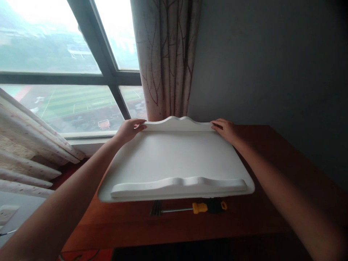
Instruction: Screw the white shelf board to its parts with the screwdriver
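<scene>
A white board point(179, 156) with rounded corners lies on the reddish-brown table. Along its far edge stands a white wavy-topped rail point(178, 125). My left hand point(132, 128) pinches the rail's left end, and my right hand point(224, 128) pinches its right end. A second wavy white rail point(178, 185) lies along the board's near edge, with neither hand on it. Just in front of the board is a screwdriver point(208, 207) with a yellow and black handle. Its tip reaches a small bunch of screws point(156, 208), partly hidden under the board's edge.
The wooden table point(272, 159) extends to the right, up to a grey wall point(261, 65). Behind the board hangs a patterned curtain point(168, 58), beside a window point(81, 105) overlooking a sports field. A wall socket point(7, 214) is at the lower left.
</scene>
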Available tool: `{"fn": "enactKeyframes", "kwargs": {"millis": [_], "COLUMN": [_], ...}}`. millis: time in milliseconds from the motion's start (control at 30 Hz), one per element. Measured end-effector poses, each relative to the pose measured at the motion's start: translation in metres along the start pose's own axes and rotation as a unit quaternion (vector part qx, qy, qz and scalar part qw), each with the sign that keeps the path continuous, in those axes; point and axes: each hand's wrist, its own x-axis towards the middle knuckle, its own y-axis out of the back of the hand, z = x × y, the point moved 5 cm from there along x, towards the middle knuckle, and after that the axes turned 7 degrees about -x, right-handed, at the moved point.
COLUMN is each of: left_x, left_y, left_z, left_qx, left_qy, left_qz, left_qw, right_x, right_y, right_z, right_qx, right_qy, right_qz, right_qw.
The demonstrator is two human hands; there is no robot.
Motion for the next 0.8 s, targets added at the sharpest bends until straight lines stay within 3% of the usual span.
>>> {"fn": "enactKeyframes", "kwargs": {"millis": [167,300,400,500,533,600,667,733,800], "left_x": [-0.010,-0.030,-0.054,-0.082,-0.091,-0.109,-0.122,-0.129,-0.129], "left_y": [0.001,0.021,0.037,0.041,0.040,0.036,0.031,0.028,0.031], "left_z": [-0.005,-0.016,-0.029,-0.038,-0.040,-0.042,-0.042,-0.040,-0.034], "left_qx": [-0.001,0.004,-0.022,-0.121,-0.177,-0.277,-0.331,-0.330,-0.268], "left_qy": [0.002,0.027,0.104,0.208,0.245,0.308,0.347,0.347,0.294], "left_qz": [0.000,0.034,0.037,-0.028,-0.049,-0.075,-0.090,-0.107,-0.089], "left_qw": [1.000,0.999,0.994,0.970,0.952,0.907,0.873,0.871,0.913], "right_x": [-0.007,-0.040,-0.077,-0.111,-0.121,-0.140,-0.150,-0.152,-0.151], "right_y": [0.004,0.013,0.022,0.030,0.030,0.027,0.025,0.024,0.022], "right_z": [0.003,0.021,0.034,0.033,0.031,0.022,0.012,0.005,0.000], "right_qx": [0.013,0.027,0.044,0.097,0.136,0.247,0.332,0.370,0.385], "right_qy": [-0.037,-0.122,-0.194,-0.236,-0.257,-0.323,-0.373,-0.393,-0.393], "right_qz": [0.003,0.019,0.001,-0.074,-0.116,-0.196,-0.219,-0.206,-0.194], "right_qw": [0.999,0.992,0.980,0.964,0.950,0.892,0.838,0.816,0.812]}}
